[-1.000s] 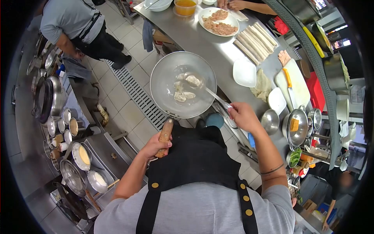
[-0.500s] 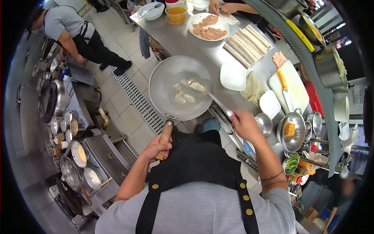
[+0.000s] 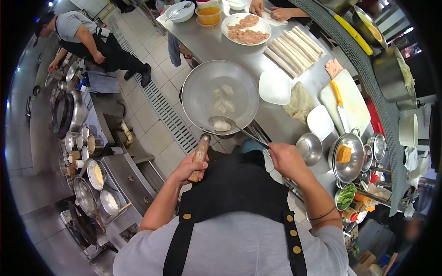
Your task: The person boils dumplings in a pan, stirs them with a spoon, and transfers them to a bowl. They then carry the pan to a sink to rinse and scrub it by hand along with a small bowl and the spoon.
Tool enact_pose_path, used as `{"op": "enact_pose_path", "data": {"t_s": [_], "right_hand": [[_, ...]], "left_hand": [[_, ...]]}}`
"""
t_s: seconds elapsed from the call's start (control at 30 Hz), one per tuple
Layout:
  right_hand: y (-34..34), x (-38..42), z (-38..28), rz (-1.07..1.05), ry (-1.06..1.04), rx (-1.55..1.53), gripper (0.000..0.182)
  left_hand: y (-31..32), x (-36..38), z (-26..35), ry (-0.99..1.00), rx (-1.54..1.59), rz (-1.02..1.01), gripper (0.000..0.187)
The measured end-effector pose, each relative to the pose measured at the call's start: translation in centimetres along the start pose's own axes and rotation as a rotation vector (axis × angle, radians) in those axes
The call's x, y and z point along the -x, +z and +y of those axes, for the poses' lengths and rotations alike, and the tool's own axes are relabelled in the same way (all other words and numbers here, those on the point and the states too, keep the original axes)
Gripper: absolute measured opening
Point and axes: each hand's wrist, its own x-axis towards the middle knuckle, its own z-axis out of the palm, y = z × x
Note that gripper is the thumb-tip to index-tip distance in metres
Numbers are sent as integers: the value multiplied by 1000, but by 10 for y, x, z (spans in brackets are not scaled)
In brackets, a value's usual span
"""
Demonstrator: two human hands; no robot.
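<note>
My left hand [image 3: 194,166] is wrapped round the wooden handle [image 3: 201,152] of a wide metal wok [image 3: 195,101]. Several pale pieces [image 3: 223,100] lie in clear liquid in the middle of the wok. My right hand [image 3: 284,158] holds a long metal ladle [image 3: 251,135]; its bowl is at the wok's near edge with one pale piece [image 3: 222,125] in it. To the right of the wok, a white square dish [image 3: 275,87] sits on the steel table [image 3: 207,43].
A plate of minced meat [image 3: 248,28], long pale rolls [image 3: 294,51] and a cutting board [image 3: 357,99] with an orange-handled knife [image 3: 340,106] lie on the table. Another person's hands [image 3: 271,11] work at the far edge. A co-worker [image 3: 87,41] stands left by pans.
The ladle has moved from the wok's right side to its near edge, carrying a pale piece. My right hand is lower. The co-worker at left has reached further over the pans.
</note>
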Motion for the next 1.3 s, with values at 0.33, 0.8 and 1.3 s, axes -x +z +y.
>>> {"op": "enact_pose_path", "data": {"t_s": [0.33, 0.8, 1.3], "right_hand": [[-1, -1, 22, -70, -24, -146, 17], [-29, -2, 90, 96, 477, -481, 20], [36, -5, 129, 391, 356, 313, 30]], "left_hand": [[10, -4, 2, -25, -15, 29, 32], [7, -7, -3, -24, 12, 43, 31], [2, 5, -2, 0, 13, 73, 33]]}}
